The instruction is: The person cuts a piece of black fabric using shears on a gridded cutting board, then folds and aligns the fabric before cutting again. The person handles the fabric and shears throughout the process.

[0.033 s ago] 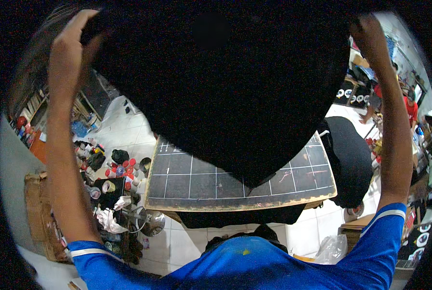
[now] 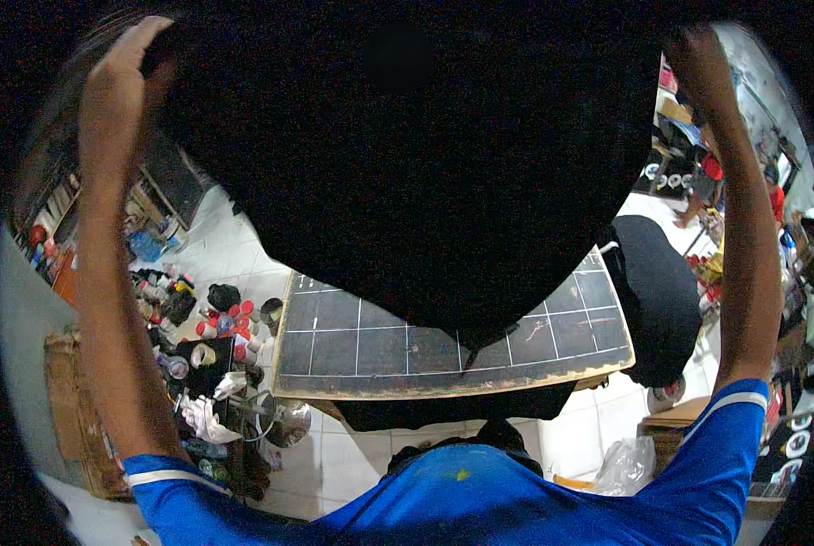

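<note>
A wide black cloth is stretched up in front of me, so dark that its folds and exact kind do not show. At its upper left my left hand is closed on the edge, the fingertips partly lost in shadow. My right hand grips the opposite upper side, its fingers dim. The cloth's lower edge sags over a dark board marked with a white grid and worn pale at its rim. A thin dark point dangles from that edge over the board's front half.
Black fabric bulges beside the board's right side. Bottles with red caps, tape rolls and a crumpled white cloth crowd the left. A clear plastic bag lies at lower right. A person in red is at far right.
Both arms stay raised. My left hand has shifted slightly outward to the left. The cloth's lower edge has spread left, and its pointed bottom has lifted and become blunter.
</note>
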A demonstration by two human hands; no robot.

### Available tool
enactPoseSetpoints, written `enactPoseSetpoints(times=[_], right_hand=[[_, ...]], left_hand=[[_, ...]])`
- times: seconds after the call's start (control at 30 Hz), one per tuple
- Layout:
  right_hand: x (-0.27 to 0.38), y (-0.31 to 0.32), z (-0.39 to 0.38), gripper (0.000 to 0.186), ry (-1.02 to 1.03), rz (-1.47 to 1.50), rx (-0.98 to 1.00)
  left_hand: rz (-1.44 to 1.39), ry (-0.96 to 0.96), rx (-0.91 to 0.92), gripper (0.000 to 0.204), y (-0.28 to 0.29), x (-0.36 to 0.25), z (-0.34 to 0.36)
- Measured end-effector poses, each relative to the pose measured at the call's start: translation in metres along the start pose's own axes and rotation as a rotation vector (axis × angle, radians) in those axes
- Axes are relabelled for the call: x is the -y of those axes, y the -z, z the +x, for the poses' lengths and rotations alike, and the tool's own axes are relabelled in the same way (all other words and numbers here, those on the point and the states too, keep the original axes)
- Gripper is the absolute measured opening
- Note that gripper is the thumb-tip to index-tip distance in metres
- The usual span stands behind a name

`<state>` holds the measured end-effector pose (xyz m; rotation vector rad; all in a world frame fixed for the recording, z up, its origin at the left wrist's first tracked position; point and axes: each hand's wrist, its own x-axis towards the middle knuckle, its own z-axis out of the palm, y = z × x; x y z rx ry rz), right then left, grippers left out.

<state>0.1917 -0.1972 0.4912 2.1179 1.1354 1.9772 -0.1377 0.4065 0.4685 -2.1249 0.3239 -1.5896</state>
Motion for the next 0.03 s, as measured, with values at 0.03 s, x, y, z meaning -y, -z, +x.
enactPoseSetpoints(times=[0.03], right_hand=[[-0.0170, -0.0031, -0.0100, 0.032, -0.005, -0.015, 0.014]], left_hand=[[0.035, -0.006, 0.010, 0.032, -0.0072, 0.0202, 0.0053]])
